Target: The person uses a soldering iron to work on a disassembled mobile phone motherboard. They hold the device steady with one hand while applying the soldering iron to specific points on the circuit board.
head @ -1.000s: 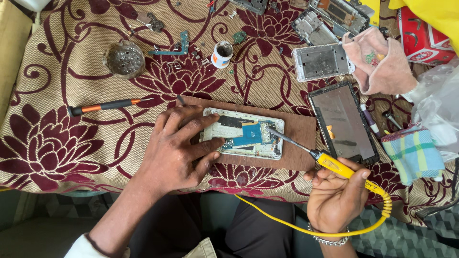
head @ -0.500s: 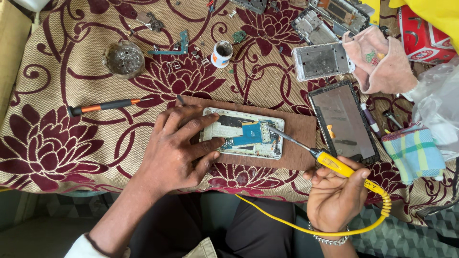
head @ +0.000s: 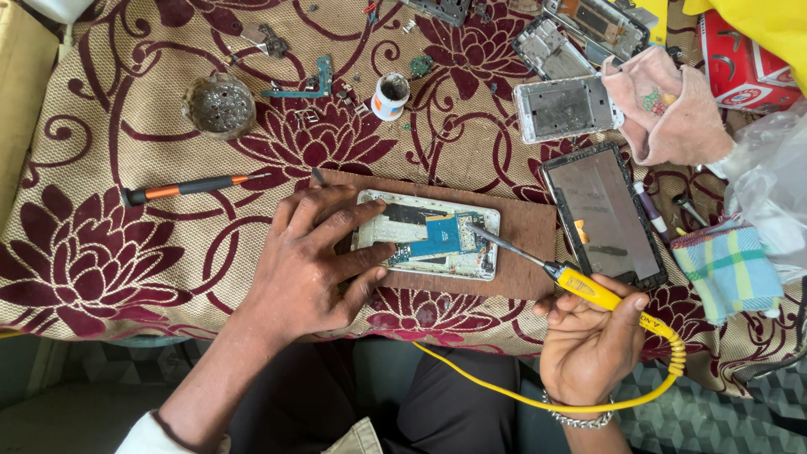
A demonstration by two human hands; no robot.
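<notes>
**Operator:** Where is the opened phone relative to my hands?

**Manual:** The opened phone (head: 427,234) lies flat on the brown board (head: 530,231), back cover off, its blue circuit board exposed. The board rests on the surface, on the maroon floral cloth (head: 101,252). Your left hand (head: 307,261) lies spread over the phone's left end. The fingers press down on the frame and the thumb rests along its lower edge. This grip is wide and flat: it pins the phone and encloses nothing.

**Operator:** And the right hand?

**Manual:** Your right hand (head: 588,336) sits below and to the right of the phone, off the board's corner. Its grip is closed around the yellow handle of the soldering iron (head: 538,262). The metal tip reaches up and left to the phone's right end and appears to touch the circuit board there. A yellow cord (head: 504,388) runs from the handle and loops under your wrist.

**Operator:** What lies around the board?

**Manual:** A dark phone screen (head: 603,214) lies just right of the board. An orange-handled tool (head: 181,188) lies to the left. A small white pot (head: 390,94) and a round metal dish (head: 219,104) sit beyond it. An empty phone frame (head: 561,108) lies at upper right, beside a pink cloth (head: 672,113). A checked cloth (head: 727,269) lies at far right.
</notes>
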